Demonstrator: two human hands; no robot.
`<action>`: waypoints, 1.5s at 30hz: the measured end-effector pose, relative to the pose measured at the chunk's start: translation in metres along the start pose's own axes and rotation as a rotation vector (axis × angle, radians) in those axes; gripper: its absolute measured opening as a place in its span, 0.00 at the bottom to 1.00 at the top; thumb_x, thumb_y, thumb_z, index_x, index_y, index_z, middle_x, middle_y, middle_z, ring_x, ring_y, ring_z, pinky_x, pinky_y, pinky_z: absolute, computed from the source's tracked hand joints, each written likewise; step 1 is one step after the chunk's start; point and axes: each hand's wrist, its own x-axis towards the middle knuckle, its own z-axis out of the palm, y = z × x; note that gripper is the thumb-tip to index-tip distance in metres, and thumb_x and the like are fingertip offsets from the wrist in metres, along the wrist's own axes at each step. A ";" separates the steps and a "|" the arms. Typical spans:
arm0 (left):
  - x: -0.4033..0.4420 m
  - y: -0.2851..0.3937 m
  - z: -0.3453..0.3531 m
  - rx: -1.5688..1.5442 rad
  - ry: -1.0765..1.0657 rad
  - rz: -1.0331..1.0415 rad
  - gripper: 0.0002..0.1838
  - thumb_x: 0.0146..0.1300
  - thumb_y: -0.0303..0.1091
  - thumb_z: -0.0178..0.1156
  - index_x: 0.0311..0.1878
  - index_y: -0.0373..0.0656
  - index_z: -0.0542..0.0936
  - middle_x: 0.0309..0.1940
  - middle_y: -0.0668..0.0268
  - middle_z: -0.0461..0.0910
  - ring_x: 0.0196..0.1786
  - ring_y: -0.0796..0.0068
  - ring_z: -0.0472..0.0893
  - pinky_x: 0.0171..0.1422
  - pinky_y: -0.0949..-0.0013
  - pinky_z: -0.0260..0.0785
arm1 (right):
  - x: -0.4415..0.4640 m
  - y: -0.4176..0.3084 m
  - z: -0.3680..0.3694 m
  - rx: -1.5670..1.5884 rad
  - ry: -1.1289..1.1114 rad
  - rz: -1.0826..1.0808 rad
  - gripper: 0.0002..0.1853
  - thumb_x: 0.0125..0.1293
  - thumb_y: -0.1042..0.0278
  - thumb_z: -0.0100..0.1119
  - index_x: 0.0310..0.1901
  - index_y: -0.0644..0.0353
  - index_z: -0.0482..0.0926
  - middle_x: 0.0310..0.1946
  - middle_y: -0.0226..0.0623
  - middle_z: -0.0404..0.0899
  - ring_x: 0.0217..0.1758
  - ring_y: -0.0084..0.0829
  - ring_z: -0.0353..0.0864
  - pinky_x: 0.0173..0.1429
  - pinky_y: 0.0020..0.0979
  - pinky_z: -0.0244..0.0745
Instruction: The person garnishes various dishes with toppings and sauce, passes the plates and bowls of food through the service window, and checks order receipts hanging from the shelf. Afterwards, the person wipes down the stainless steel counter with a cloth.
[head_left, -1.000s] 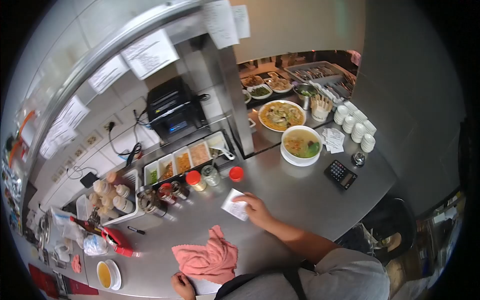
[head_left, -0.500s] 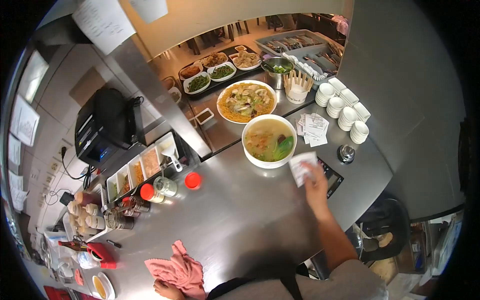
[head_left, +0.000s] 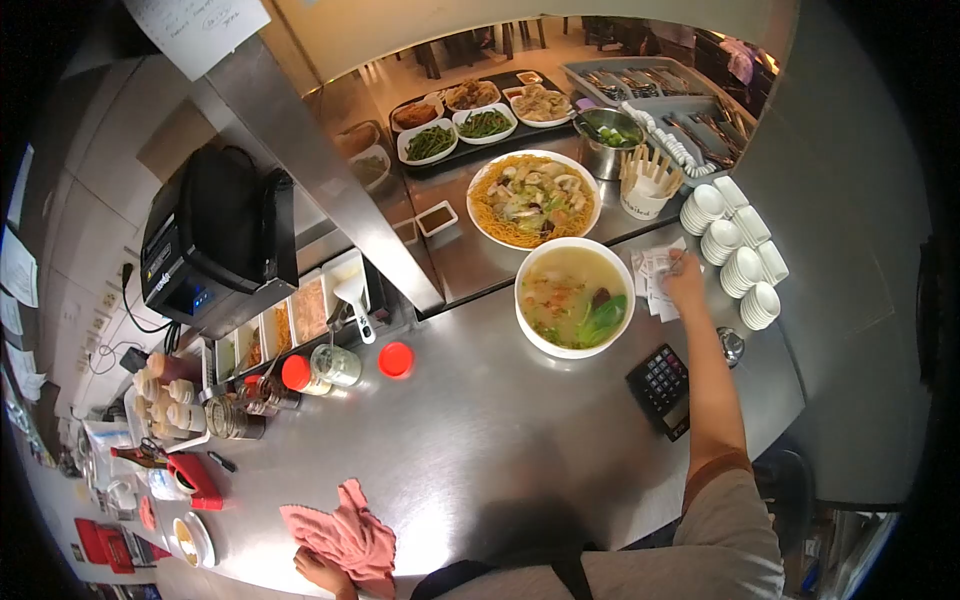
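Note:
My right hand [head_left: 685, 285] reaches over the pile of printed paper slips [head_left: 655, 280], its fingers closed on a paper slip at the pile. Just left of it stands a white bowl of soup [head_left: 574, 297] with green leaves and dark mushroom. Under my right forearm lies a black calculator [head_left: 662, 388], partly covered by the arm. My left hand [head_left: 322, 572] is at the lower edge of the counter, its bent fingers on the edge of a crumpled pink cloth [head_left: 350, 535].
Behind the soup are a plate of noodles [head_left: 533, 200] and a black tray [head_left: 475, 150] of side dishes. Stacked white dishes [head_left: 741, 270] and a call bell [head_left: 731, 346] stand right. Leftward are jars [head_left: 335, 365], a red lid [head_left: 396, 360] and a black printer [head_left: 215, 240].
My right hand has carried a paper slip from beside the calculator forward to the slip pile. The calculator is more exposed. My left hand stays at the cloth, and the view has shifted.

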 end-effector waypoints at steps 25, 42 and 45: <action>0.001 0.014 -0.015 -0.061 0.122 -0.090 0.09 0.50 0.24 0.54 0.37 0.41 0.75 0.39 0.56 0.73 0.47 0.50 0.69 0.52 0.51 0.59 | -0.185 -0.252 0.006 0.526 0.119 -0.733 0.13 0.72 0.63 0.46 0.40 0.66 0.72 0.55 0.51 0.70 0.61 0.47 0.68 0.65 0.45 0.60; 0.035 -0.040 -0.076 -0.459 -0.126 0.071 0.08 0.66 0.33 0.52 0.40 0.41 0.78 0.34 0.47 0.79 0.39 0.43 0.77 0.44 0.50 0.70 | -0.280 -0.569 -0.086 0.110 0.457 -1.444 0.33 0.56 0.67 0.64 0.66 0.53 0.68 0.67 0.41 0.61 0.72 0.50 0.52 0.72 0.54 0.44; 0.036 -0.041 -0.078 -0.467 -0.169 0.017 0.09 0.66 0.32 0.51 0.42 0.41 0.78 0.35 0.47 0.78 0.40 0.42 0.77 0.44 0.50 0.70 | -0.270 -0.600 -0.080 -0.019 0.567 -1.416 0.36 0.57 0.65 0.64 0.69 0.52 0.64 0.70 0.39 0.57 0.74 0.49 0.48 0.75 0.55 0.40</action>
